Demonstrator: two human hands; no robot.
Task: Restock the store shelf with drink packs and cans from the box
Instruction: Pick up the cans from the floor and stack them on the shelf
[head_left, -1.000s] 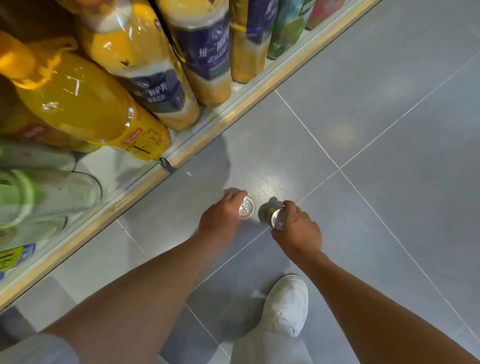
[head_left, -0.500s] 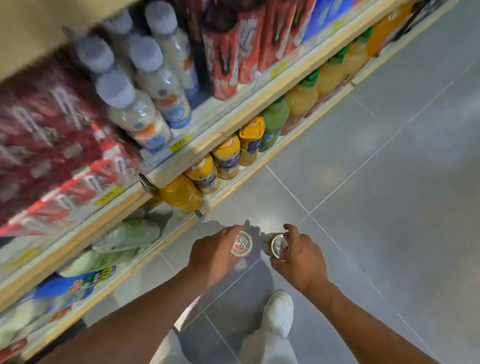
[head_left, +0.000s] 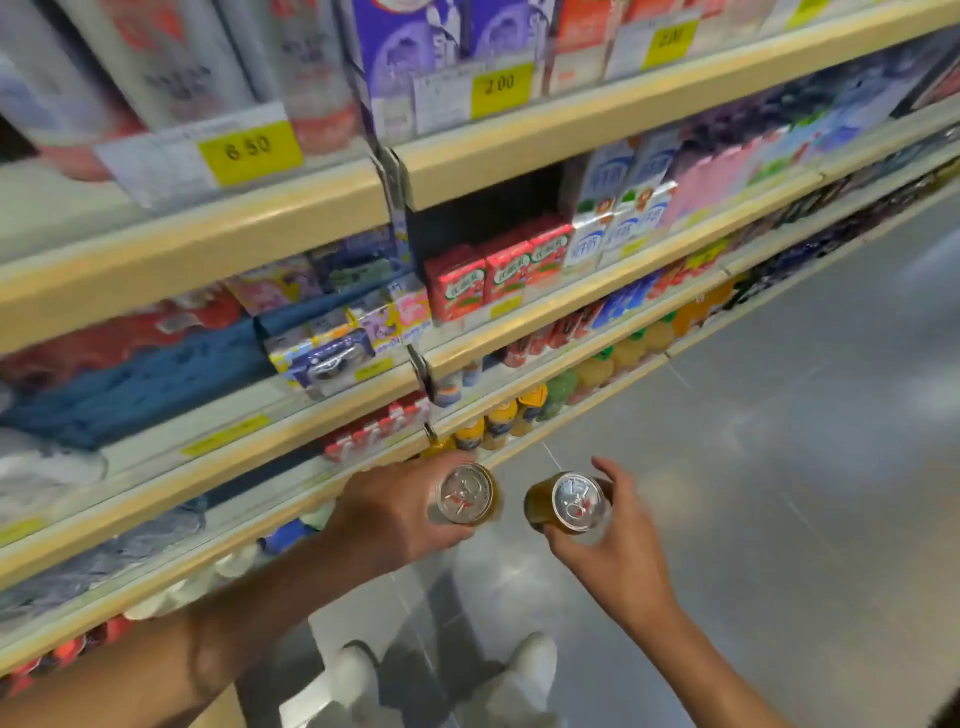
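1. Two cans sit low in the frame's centre: the left hand (head_left: 384, 514) grips the left can (head_left: 464, 493), the right hand (head_left: 613, 551) grips the right can (head_left: 574, 502).
2. Keep both upright while lifting toward a free shelf slot.
3. Red cartons (head_left: 498, 270) and the shelf lip (head_left: 519, 332) at mid-frame crowd the way in.

We have lifted the 2 gold, silver-topped metal cans, one in the left hand (head_left: 395, 512) and one (head_left: 569, 503) in the right hand (head_left: 618, 551), from near the grey tiled floor (head_left: 779, 467) up beside the cream store shelf's (head_left: 311, 499) lower tiers.
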